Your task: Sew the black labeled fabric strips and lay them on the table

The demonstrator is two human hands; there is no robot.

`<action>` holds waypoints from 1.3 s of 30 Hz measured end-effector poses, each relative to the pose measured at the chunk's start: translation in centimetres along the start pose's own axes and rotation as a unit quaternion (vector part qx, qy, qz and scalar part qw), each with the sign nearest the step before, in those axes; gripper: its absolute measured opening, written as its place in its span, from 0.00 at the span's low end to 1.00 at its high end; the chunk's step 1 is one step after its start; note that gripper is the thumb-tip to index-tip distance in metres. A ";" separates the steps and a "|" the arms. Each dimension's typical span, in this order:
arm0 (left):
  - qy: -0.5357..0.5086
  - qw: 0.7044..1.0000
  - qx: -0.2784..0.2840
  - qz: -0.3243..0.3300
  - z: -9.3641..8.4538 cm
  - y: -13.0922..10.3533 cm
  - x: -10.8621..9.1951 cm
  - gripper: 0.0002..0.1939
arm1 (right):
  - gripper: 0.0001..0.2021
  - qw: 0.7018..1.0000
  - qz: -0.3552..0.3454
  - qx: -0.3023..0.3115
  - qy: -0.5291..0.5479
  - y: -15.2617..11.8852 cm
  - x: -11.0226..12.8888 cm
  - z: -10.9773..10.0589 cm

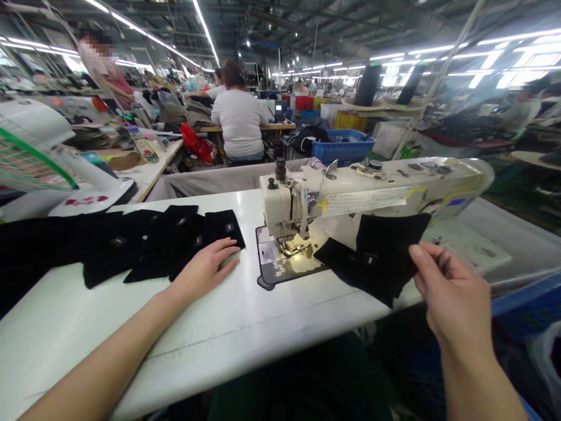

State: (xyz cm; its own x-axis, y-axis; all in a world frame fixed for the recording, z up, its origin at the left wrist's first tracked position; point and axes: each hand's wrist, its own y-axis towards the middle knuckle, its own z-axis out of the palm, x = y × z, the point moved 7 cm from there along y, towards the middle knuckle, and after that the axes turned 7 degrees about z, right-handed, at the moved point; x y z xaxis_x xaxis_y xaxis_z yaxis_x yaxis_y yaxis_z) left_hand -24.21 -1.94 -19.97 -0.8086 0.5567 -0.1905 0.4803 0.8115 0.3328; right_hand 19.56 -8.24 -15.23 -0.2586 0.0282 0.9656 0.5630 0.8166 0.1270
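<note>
My left hand [209, 264] lies with its fingers stretched over the edge of a black fabric piece [220, 227], the rightmost of several overlapping ones on the table. Small labels show on these pieces. My right hand [451, 280] pinches the right edge of another black fabric piece [388, 245], which is partly raised and hangs past the table's front edge. A small light label sits on it too. Between my hands stands a cream sewing machine [284, 204], its needle area lit above a worn metal plate [280, 266].
A white fan [35, 140] with a green rim stands at the left. Behind the machine is a blue basket [339, 149] holding dark cloth. A person in a white top [241, 120] sits ahead, back turned. Blue crates [526, 310] stand low at the right.
</note>
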 end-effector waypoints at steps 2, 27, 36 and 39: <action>0.002 0.999 -0.020 -0.032 -1.6 -0.3 -1.1 0.26 | 0.22 0.995 0.069 0.061 0.037 -1.5 -0.7 1.6; -0.444 0.858 0.215 -0.142 1.3 0.4 -9.4 0.12 | 0.13 0.959 -0.071 0.231 -0.146 -7.9 -0.6 6.6; -0.377 0.881 0.281 -0.058 1.0 2.7 -7.6 0.11 | 0.22 0.972 -0.090 0.198 -0.093 -8.2 -2.6 8.4; -0.387 0.870 0.302 -0.045 1.1 3.2 -8.1 0.11 | 0.23 0.956 -0.067 0.265 -0.107 -7.0 -2.5 11.0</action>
State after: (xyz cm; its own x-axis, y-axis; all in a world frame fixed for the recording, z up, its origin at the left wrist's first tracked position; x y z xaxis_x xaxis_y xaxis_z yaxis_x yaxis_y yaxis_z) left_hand -15.72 -3.69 -18.40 -0.4928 0.2493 -0.8336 0.7073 0.6729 -0.2169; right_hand 7.61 -7.69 -21.00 -0.4868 -0.0265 0.8731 0.0520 0.9969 0.0592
